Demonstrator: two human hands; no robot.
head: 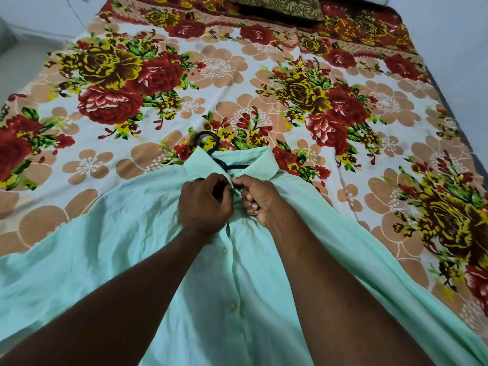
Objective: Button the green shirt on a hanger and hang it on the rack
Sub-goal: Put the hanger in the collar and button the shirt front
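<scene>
The pale green shirt (126, 233) lies spread flat on the bed with its collar pointing away from me. A dark hanger (208, 143) sits inside it, its hook sticking out beyond the collar. My left hand (204, 202) and my right hand (257, 199) meet just below the collar, each pinching an edge of the shirt's front opening. Their fingers hide the spot between them. Lower down the placket, two pale buttons (225, 250) show in a line, and the front looks closed there.
The bed is covered by a floral sheet (211, 75) with red and yellow roses. A patterned pillow (274, 5) lies at the far end. Pale wall and floor show at the far left. No rack is in view.
</scene>
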